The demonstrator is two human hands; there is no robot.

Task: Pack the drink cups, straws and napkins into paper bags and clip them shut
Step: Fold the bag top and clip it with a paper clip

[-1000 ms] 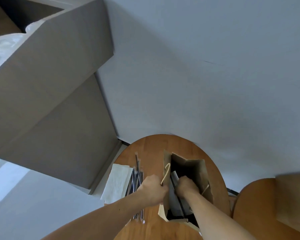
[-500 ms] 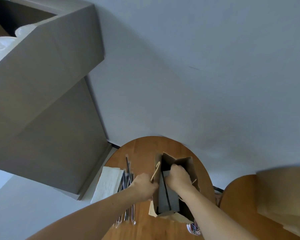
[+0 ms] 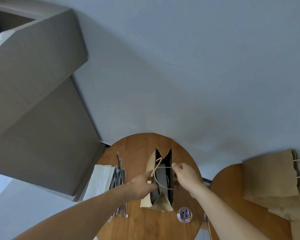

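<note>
A brown paper bag point(image 3: 150, 163) stands upright on a round wooden table point(image 3: 137, 146), its mouth narrowed to a slot with dark contents inside. My left hand point(image 3: 141, 185) holds the bag's left rim, fingers against the paper by the rope handle. My right hand point(image 3: 184, 175) grips the right rim, its fingertips pinching the top edge. Left of the bag lie several wrapped straws point(image 3: 119, 175) and a stack of white napkins point(image 3: 100, 182). A clear tub of coloured paper clips point(image 3: 184, 214) sits by the bag's near right corner.
A second wooden table point(image 3: 232, 205) on the right carries more brown paper bags point(image 3: 270, 179). A grey cabinet point(image 3: 33, 101) stands at the left, with white lids showing at its top. A grey wall rises behind the table.
My right hand came out of the bag and now holds its right rim. The bag's mouth has been pressed narrower. The view tilted down, revealing the clip tub.
</note>
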